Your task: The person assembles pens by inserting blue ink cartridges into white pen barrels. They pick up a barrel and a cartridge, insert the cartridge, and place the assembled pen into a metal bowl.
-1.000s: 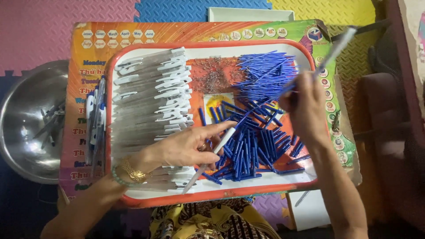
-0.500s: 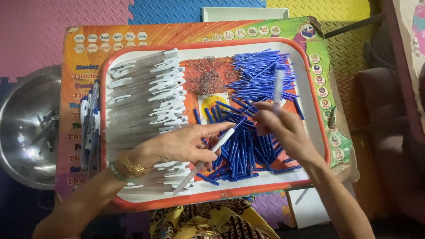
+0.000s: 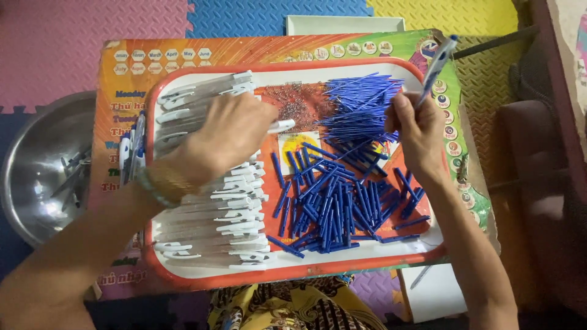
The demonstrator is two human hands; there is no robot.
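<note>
**Both hands busy over a tray of pen parts**

While the left hand (image 3: 227, 137) reaches across the row of white pen barrels (image 3: 211, 201), its fingers are curled together around one white barrel (image 3: 280, 126), whose tip pokes out to the right of the knuckles toward the patch of small metal springs (image 3: 292, 105). A gold-and-green bangle (image 3: 160, 185) sits at that wrist.

The right hand (image 3: 419, 131) hovers over the right part of the red-rimmed tray (image 3: 306, 275), fingers pinched shut on an assembled white-and-blue pen (image 3: 437, 67) that slants up and to the right, its upper end reaching past the tray's rim. Just left of this hand lies a heap of thin blue refills (image 3: 358, 107); below it, short blue pen pieces (image 3: 333, 205) are scattered across the tray's white floor.

The tray rests on a colourful printed board (image 3: 202, 52), which serves as the bench and lies on foam floor mats (image 3: 92, 43) in pink, blue and yellow. A few finished pens (image 3: 131, 153) lie on the board just outside the tray's left rim. Further left stands a steel bowl (image 3: 36, 168) with several pens inside. A white rectangular tray (image 3: 345, 24) peeks out beyond the board's far edge, and patterned fabric (image 3: 287, 305) shows at the near edge.
</note>
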